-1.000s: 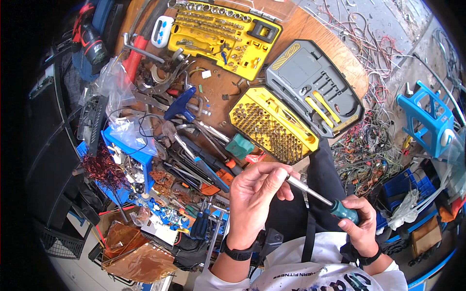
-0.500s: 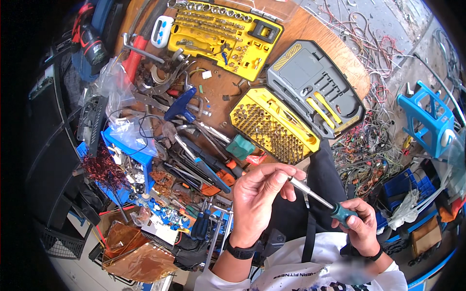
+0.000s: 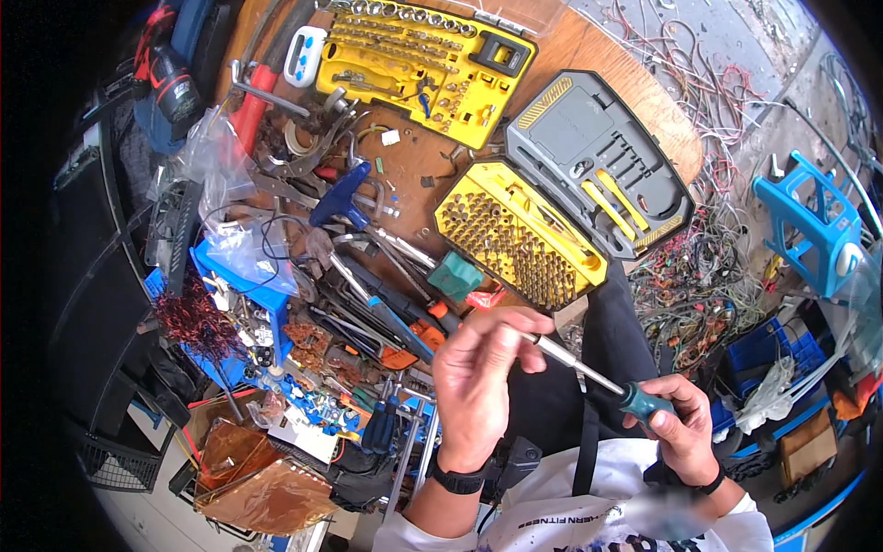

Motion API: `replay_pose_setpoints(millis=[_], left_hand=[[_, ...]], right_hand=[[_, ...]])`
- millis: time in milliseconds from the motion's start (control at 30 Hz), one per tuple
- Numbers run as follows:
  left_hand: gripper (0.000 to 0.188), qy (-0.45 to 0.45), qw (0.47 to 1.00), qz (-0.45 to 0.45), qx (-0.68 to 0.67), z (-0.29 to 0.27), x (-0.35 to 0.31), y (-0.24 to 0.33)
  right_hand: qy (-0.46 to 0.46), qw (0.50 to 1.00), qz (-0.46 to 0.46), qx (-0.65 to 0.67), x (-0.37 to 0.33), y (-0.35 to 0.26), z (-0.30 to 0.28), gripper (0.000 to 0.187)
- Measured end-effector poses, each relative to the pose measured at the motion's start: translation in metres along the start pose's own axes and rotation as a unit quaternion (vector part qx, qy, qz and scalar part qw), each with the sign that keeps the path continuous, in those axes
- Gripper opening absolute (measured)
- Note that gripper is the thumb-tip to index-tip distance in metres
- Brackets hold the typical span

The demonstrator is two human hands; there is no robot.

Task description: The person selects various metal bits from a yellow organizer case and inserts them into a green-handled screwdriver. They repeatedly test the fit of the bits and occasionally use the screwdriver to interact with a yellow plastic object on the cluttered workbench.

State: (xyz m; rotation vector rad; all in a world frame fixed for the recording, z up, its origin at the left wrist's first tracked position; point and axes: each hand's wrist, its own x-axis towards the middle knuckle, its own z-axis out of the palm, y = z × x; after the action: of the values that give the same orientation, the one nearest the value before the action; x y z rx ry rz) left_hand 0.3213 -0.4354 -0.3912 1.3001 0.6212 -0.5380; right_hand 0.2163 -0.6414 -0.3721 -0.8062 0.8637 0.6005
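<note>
My right hand (image 3: 679, 425) is wrapped round the green handle of a screwdriver (image 3: 602, 381), whose metal shaft points up and to the left. At the tip of that shaft, the thumb and fingers of my left hand (image 3: 485, 391) are pinched together. Whatever small piece may sit between those fingertips is hidden. Just beyond my hands lies an open bit case (image 3: 511, 166), its yellow tray filled with rows of small bits. The grey lid (image 3: 558, 136) holds two yellow tools and several dark drivers.
A yellow socket set (image 3: 368, 55) lies farther back on the wooden table (image 3: 635, 83). Pliers, a blue-handled tool (image 3: 342, 201) and plastic bags crowd the left. A blue stool (image 3: 809, 225) and tangled wires (image 3: 681, 294) are on the floor at right.
My left hand has shifted slightly left and down, with the screwdriver tip moving left too. More of the shaft's tip end shows. My right hand keeps its hold, moving slightly left.
</note>
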Motion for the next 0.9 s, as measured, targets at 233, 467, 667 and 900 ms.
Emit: replay_pose_setpoints(millis=[233, 467, 667, 900], left_hand=[[0.022, 0.132, 0.990, 0.049, -0.008, -0.032, 0.013, 0.008], [0.008, 0.215, 0.959, 0.090, 0.160, -0.036, 0.021, -0.050], [0.012, 0.229, 0.943, 0.136, 0.198, -0.028, 0.021, -0.074], [0.009, 0.220, 0.928, 0.149, 0.263, -0.031, 0.024, -0.084]], right_hand=[[0.056, 0.998, -0.025, 0.005, -0.002, 0.009, -0.007, 0.036], [0.061, 0.997, -0.043, -0.017, -0.001, 0.013, -0.007, 0.035], [0.074, 0.996, -0.046, -0.020, -0.001, 0.019, -0.008, 0.035], [0.074, 0.996, -0.041, -0.022, -0.001, 0.017, -0.009, 0.036]])
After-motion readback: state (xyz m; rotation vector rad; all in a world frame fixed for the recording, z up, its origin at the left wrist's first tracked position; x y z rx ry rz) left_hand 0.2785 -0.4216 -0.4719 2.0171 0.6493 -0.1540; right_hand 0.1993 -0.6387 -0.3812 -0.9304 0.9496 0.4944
